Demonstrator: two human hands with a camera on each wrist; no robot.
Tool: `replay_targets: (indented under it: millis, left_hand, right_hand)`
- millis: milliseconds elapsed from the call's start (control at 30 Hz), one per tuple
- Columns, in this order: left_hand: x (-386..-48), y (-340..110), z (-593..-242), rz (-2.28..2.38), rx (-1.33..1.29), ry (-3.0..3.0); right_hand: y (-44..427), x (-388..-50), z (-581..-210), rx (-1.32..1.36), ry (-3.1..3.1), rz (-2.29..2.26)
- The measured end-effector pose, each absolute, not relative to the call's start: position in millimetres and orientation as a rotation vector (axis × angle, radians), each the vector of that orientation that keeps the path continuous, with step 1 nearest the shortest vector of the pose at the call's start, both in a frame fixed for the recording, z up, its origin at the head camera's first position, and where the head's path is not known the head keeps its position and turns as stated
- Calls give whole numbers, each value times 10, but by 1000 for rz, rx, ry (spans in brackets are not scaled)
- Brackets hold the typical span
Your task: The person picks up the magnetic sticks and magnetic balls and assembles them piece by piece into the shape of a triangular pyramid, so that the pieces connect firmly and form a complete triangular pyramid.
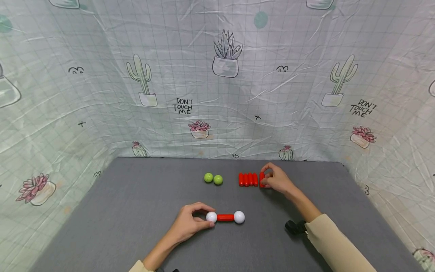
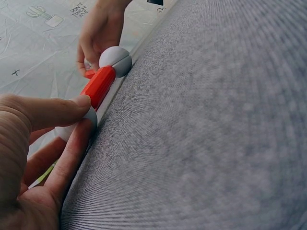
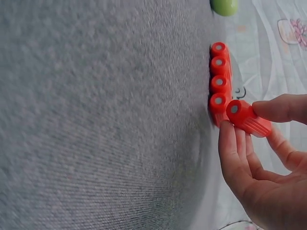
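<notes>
On the grey table lies a red rod (image 1: 225,217) with a white ball (image 1: 211,217) at its left end and another white ball (image 1: 239,217) at its right end. My left hand (image 1: 192,221) pinches the left ball between thumb and fingers. Farther back, my right hand (image 1: 276,180) pinches a single red rod (image 3: 250,119) between thumb and fingertips. A pale metal-like disc shows at that rod's end in the right wrist view. Just left of it, several red rods (image 1: 248,180) lie side by side in a row.
Two green balls (image 1: 213,179) sit left of the rod row near the back of the grey table (image 1: 142,196). A patterned cloth (image 1: 170,143) hangs behind and at both sides. A black device (image 1: 295,227) is at the right wrist.
</notes>
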State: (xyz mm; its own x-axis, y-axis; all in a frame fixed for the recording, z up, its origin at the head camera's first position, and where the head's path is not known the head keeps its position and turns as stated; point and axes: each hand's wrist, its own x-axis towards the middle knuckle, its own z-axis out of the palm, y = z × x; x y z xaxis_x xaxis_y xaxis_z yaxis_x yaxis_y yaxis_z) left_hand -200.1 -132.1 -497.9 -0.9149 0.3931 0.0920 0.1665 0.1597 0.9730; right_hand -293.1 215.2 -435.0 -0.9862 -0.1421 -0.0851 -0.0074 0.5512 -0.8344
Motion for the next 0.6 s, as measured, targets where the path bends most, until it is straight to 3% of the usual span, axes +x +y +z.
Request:
replay_targets:
  millis: [600]
  left_hand:
    - [-1995, -1319, -4981, 1828, 540, 2266]
  right_hand:
    - [2008, -2838, -4388, -294, 2625, -1372]
